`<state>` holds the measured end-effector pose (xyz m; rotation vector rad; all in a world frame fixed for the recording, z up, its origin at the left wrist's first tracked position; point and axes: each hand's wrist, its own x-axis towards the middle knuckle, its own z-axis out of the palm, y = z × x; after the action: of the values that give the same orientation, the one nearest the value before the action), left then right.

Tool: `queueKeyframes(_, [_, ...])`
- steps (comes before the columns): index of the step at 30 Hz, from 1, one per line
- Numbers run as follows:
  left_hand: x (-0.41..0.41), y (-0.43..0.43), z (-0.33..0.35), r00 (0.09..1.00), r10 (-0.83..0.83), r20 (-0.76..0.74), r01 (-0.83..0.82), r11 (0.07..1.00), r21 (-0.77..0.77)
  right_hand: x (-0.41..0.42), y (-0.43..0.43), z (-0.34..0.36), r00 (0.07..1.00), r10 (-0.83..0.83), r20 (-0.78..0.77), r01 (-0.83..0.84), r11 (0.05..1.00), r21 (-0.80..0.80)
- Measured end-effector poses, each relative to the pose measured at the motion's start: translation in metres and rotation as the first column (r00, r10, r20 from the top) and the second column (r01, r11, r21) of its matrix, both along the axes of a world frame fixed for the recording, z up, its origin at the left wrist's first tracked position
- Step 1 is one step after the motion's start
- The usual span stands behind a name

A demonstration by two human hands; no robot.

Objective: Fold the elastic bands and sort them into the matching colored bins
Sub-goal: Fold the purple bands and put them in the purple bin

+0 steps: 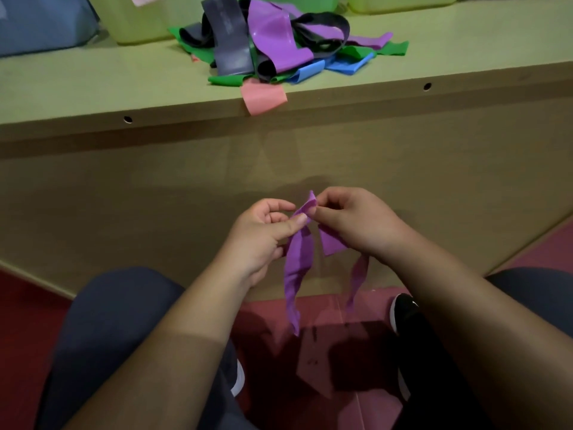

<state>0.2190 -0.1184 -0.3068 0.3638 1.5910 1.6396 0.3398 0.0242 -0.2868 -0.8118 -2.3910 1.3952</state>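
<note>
Left hand (260, 234) and right hand (350, 221) both pinch the top of a thin purple elastic band (296, 274), tails dangling toward the red floor (21, 305), probably lining up the ends for a fold. Held below the desk (93, 82) edge. On the desk: mixed band pile (273, 48), pink band (263, 97) overhanging, yellow-green bins (130, 23) behind; purple bin not seen.

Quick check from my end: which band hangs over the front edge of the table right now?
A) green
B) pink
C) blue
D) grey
B: the pink band droops over the table edge at the front of the pile, while the other colours lie fully on top.
</note>
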Motion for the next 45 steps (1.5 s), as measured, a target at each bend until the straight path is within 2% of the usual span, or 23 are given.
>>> queueKeyframes(3, [-0.007,0.003,-0.003,1.0,0.029,0.01,-0.029,0.999,-0.027,0.001,0.004,-0.001,0.998,0.012,0.062,-0.022,0.986,0.164])
queueKeyframes(4, [-0.009,0.003,-0.005,0.997,0.03,-0.078,-0.034,0.998,-0.058,0.002,0.005,0.0,0.997,0.009,0.08,-0.025,0.979,0.202])
queueKeyframes(5, [-0.013,0.002,-0.006,0.97,0.011,-0.244,-0.038,0.994,-0.104,0.003,0.005,0.001,0.995,0.004,0.102,-0.028,0.972,0.233])
queueKeyframes(6, [-0.018,0.001,-0.007,0.889,-0.028,-0.457,-0.049,0.987,-0.155,0.004,0.005,0.002,0.992,-0.002,0.128,-0.032,0.965,0.26])
queueKeyframes(8, [-0.026,-0.002,-0.005,0.581,-0.13,-0.804,-0.098,0.969,-0.228,0.005,0.009,0.003,0.985,-0.007,0.174,-0.046,0.953,0.299])
queueKeyframes(9, [-0.03,-0.003,-0.005,0.444,-0.16,-0.881,-0.123,0.964,-0.237,0.005,0.01,0.003,0.982,-0.002,0.187,-0.056,0.951,0.304])
queueKeyframes(10, [-0.033,-0.004,-0.004,0.359,-0.181,-0.915,-0.136,0.96,-0.244,0.006,0.012,0.002,0.981,0.01,0.194,-0.068,0.952,0.299])
queueKeyframes(11, [-0.034,-0.004,-0.004,0.324,-0.199,-0.925,-0.146,0.955,-0.257,0.005,0.013,0.001,0.981,0.022,0.194,-0.079,0.953,0.293])
queueKeyframes(13, [-0.032,-0.002,-0.004,0.356,-0.224,-0.907,-0.14,0.947,-0.289,0.004,0.013,0.001,0.983,0.041,0.179,-0.088,0.961,0.263])
queueKeyframes(14, [-0.029,0.0,-0.005,0.417,-0.231,-0.879,-0.128,0.943,-0.309,0.003,0.012,0.0,0.985,0.046,0.169,-0.083,0.971,0.225])
queueKeyframes(17, [-0.027,0.004,-0.008,0.726,-0.174,-0.665,-0.038,0.956,-0.292,0.001,0.006,0.003,0.992,0.014,0.128,-0.025,0.996,0.085])
queueKeyframes(19, [-0.026,0.006,-0.006,0.838,-0.111,-0.534,-0.019,0.973,-0.232,0.001,0.005,0.003,0.998,0.002,0.059,0.002,0.997,-0.082])
queueKeyframes(21, [-0.022,0.006,-0.003,0.903,-0.018,-0.429,-0.043,0.99,-0.131,0.0,0.004,0.006,0.999,0.003,-0.04,-0.014,0.962,-0.272])
queueKeyframes(24, [-0.02,0.005,0.001,0.966,0.076,-0.247,-0.073,0.997,0.021,-0.002,0.004,0.007,0.99,-0.027,-0.14,-0.049,0.859,-0.51])
queueKeyframes(25, [-0.019,0.003,0.004,0.979,0.074,-0.188,-0.064,0.996,0.059,-0.002,0.005,0.007,0.99,-0.027,-0.14,-0.056,0.828,-0.558])
queueKeyframes(27, [-0.02,-0.001,0.008,0.99,0.051,-0.13,-0.036,0.993,0.115,-0.002,0.006,0.002,0.995,0.037,-0.088,-0.08,0.827,-0.556])
queueKeyframes(32, [-0.021,-0.008,0.015,0.993,0.003,-0.118,0.021,0.98,0.196,0.002,0.002,-0.003,0.986,0.164,-0.042,-0.163,0.857,-0.489])
queueKeyframes(34, [-0.024,-0.01,0.016,0.99,-0.016,-0.137,0.043,0.979,0.199,0.005,0.005,0.0,0.97,0.243,0.027,-0.207,0.877,-0.434])
queueKeyframes(36, [-0.028,-0.013,0.016,0.975,-0.063,-0.211,0.1,0.98,0.171,0.008,0.009,0.002,0.954,0.289,0.083,-0.235,0.889,-0.394])
queueKeyframes(38, [-0.033,-0.016,0.015,0.923,-0.125,-0.363,0.163,0.984,0.076,0.011,0.011,0.005,0.95,0.295,0.097,-0.235,0.886,-0.399])
queueKeyframes(41, [-0.043,-0.026,0.015,0.758,-0.256,-0.6,0.239,0.965,-0.111,0.015,0.015,0.01,0.951,0.26,0.168,-0.199,0.93,-0.31])
queueKeyframes(43, [-0.049,-0.033,0.015,0.556,-0.383,-0.738,0.227,0.924,-0.308,0.018,0.02,0.01,0.94,0.238,0.243,-0.2,0.965,-0.172])
queueKeyframes(45, [-0.049,-0.037,0.018,0.353,-0.554,-0.754,0.088,0.822,-0.563,0.018,0.02,0.011,0.922,0.233,0.31,-0.23,0.972,-0.044])
